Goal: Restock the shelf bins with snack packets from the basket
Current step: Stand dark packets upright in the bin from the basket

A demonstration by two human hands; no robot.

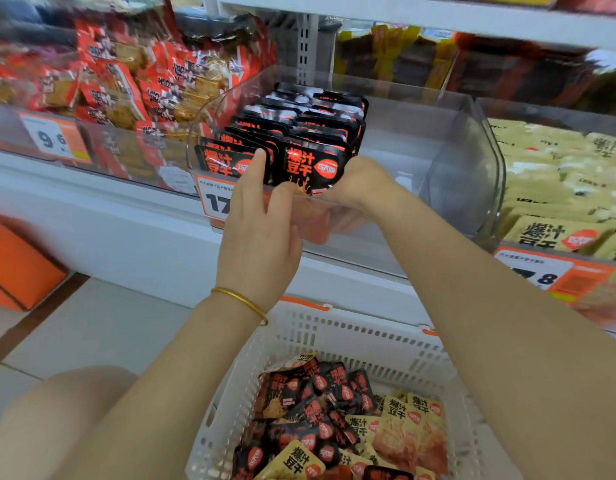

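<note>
Snack packets [299, 129], the black ones, stand in two upright rows at the left end of the clear bin [438, 154] on the shelf, and both hands are right at the front of them. The left hand [261, 230] is spread, fingers [258, 164] straight, the index pressing the face of the left row. The right hand [358, 181] dips over the rim, its fingers blurred behind the clear wall and curled under the front packet [311, 166] of the right row. These look light, flat and glossy, so slippery, soft film that buckles if squeezed. Best taken by the sealed edges, or several at once as a pressed stack. Down below, the white basket [334, 334] holds loose packets [317, 403], black and yellow mixed, plenty left.
</note>
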